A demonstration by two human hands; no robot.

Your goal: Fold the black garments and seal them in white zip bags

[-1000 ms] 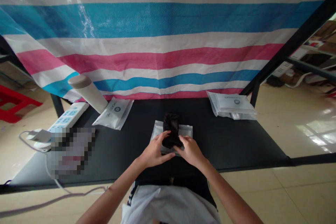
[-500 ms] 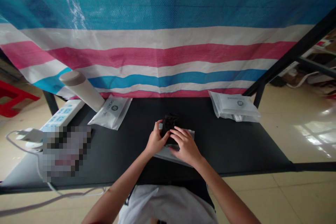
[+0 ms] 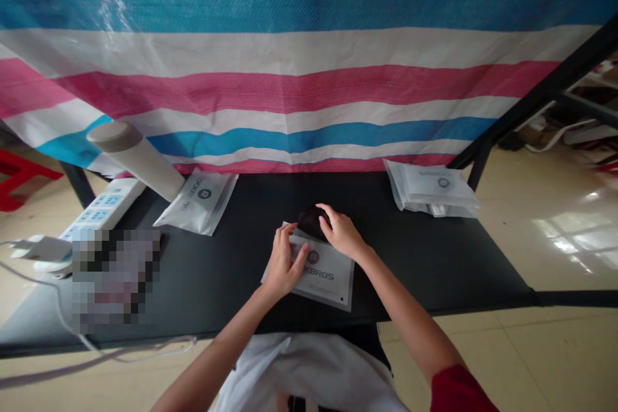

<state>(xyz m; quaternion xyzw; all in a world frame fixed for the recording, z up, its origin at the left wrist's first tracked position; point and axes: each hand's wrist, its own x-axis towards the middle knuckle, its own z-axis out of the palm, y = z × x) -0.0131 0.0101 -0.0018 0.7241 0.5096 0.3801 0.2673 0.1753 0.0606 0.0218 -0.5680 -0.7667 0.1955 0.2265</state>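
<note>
A frosted plastic bag (image 3: 322, 280) printed with dark lettering lies in front of me on the black table. My left hand (image 3: 286, 261) grips its upper left edge, thumb on top of the bag and fingers along the edge. At the bag's far edge is a black, soft-looking bundle (image 3: 309, 221), perhaps folded fabric. My right hand (image 3: 342, 232) has its fingers curled over the bundle's right side. The bundle's near part is hidden by the bag, and I cannot tell how far inside it sits.
A filled bag (image 3: 200, 199) lies at the back left beside a leaning white bottle (image 3: 140, 161). Left are a power strip (image 3: 103, 209), a charger (image 3: 44, 248) with cable and a blurred-out object (image 3: 116, 277). More bags (image 3: 432, 187) lie back right. A striped sheet (image 3: 290, 93) hangs behind the table (image 3: 425, 264).
The black bundle, earlier on top of the bag between both hands, is now at the bag's far edge. My left hand has moved onto the bag; my right hand has moved farther away from me.
</note>
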